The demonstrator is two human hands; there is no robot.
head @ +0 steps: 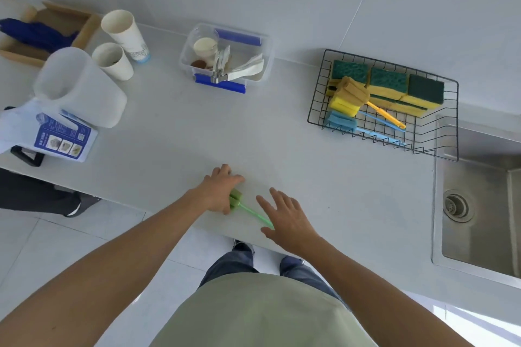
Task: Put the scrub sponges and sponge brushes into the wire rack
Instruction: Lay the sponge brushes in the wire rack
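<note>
A green sponge brush [243, 206] lies on the white counter near its front edge. My left hand [218, 191] rests over its sponge head, fingers curled around it. My right hand [284, 220] hovers open over the tip of the green handle. At the back right stands a black wire rack [318, 118]. It holds several green-and-yellow scrub sponges [389, 82] and sponge brushes: a yellow brush [349, 96] with an orange handle and a blue brush [342, 121].
A steel sink [479, 205] lies right of the rack. A clear plastic box [225, 56] with utensils sits at the back centre. Two paper cups [124, 34], a white jug [81, 87], a printed packet [63, 139] and a cardboard tray [56, 28] crowd the left.
</note>
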